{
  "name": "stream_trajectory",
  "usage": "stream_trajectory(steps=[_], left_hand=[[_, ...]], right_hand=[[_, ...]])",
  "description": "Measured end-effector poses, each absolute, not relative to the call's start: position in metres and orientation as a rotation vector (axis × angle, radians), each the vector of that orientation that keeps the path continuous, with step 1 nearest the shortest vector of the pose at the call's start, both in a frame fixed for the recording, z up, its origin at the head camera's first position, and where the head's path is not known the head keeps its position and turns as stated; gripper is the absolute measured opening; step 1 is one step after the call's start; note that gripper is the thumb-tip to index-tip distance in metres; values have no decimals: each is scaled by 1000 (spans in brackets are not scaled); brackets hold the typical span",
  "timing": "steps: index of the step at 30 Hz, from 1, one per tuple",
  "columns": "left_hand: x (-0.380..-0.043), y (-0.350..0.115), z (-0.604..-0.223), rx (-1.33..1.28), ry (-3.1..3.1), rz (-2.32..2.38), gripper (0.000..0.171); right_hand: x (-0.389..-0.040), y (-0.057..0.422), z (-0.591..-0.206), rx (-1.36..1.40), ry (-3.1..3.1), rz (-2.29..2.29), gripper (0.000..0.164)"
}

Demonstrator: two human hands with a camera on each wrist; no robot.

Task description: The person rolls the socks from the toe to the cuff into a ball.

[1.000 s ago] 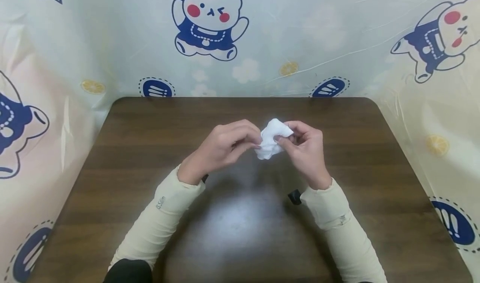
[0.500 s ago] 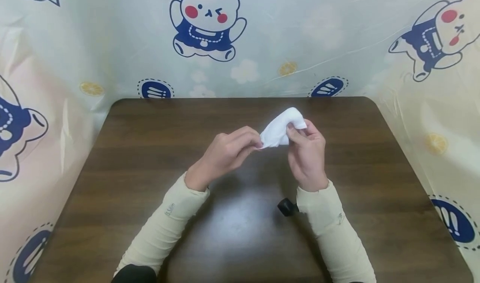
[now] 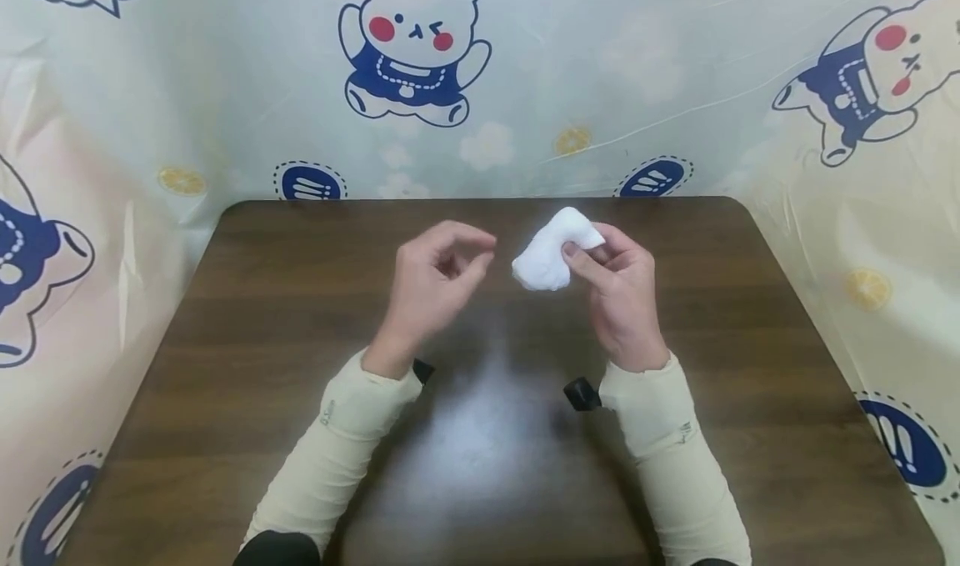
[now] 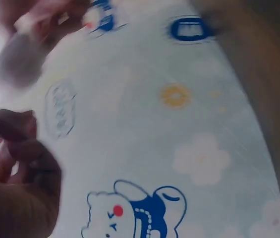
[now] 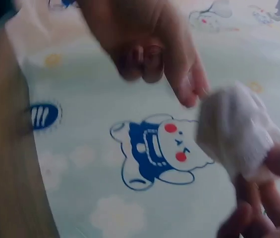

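Observation:
A small, soft white cloth (image 3: 546, 257), bent and rounded at its left end, is held up over the far part of the table. My right hand (image 3: 624, 299) pinches it between thumb and fingers at its right end. Up close in the right wrist view, the cloth (image 5: 236, 129) looks bunched, with a textured edge near the thumb. My left hand (image 3: 433, 287) is just left of the cloth, its fingers bent loosely toward the thumb and holding nothing. The left wrist view shows that hand (image 4: 23, 173) at the lower left, while the cloth (image 4: 20, 62) is blurred.
Beneath both hands lies a dark brown wooden table (image 3: 480, 483). Around its back and sides hangs a pale curtain (image 3: 525, 66) printed with cartoon bears. A small black camera (image 3: 582, 394) sticks out at the right wrist.
The left hand has let go of the cloth's left end and moved away to the left. The cloth, stretched between both hands half a second ago, now hangs from the right hand alone.

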State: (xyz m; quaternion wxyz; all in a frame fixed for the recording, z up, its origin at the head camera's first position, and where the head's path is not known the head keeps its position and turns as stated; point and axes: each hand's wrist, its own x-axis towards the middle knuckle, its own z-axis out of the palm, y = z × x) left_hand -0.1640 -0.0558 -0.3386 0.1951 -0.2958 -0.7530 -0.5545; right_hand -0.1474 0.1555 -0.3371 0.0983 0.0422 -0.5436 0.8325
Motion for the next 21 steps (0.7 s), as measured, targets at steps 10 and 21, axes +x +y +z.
stream_trajectory(steps=[10, 21], left_hand=[[-165, -45, -314, -802, -2463, -1799, 29], [-163, -42, -314, -510, -2382, -1793, 26]], right_hand=[[-151, 165, -320, 508, -2264, 1887, 30], [-154, 152, -317, 509, -2108, 1746, 36]])
